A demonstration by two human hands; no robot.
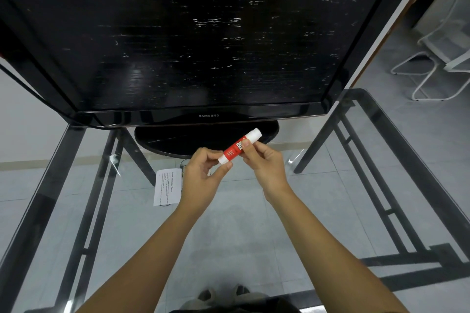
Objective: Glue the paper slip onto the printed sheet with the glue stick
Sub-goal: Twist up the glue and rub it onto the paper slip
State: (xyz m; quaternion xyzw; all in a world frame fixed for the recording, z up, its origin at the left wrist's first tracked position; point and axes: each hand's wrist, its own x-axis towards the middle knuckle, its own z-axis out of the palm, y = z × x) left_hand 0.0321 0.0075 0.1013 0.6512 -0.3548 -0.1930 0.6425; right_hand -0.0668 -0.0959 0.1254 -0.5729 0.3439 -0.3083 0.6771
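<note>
A red and white glue stick (235,148) is held slanted in the air above the glass table, its white cap pointing up and to the right. My left hand (203,175) pinches its lower white end between thumb and fingers. My right hand (265,164) grips its red middle, with the thumb on the label. The printed sheet (166,187) lies flat on the glass just left of my left hand, which covers its right edge. I see no separate paper slip.
A large black monitor (178,40) stands close behind my hands, its oval base (178,141) on the glass table (381,160). The table's dark metal frame shows through the glass. White wire chairs (437,63) stand on the floor at the far right.
</note>
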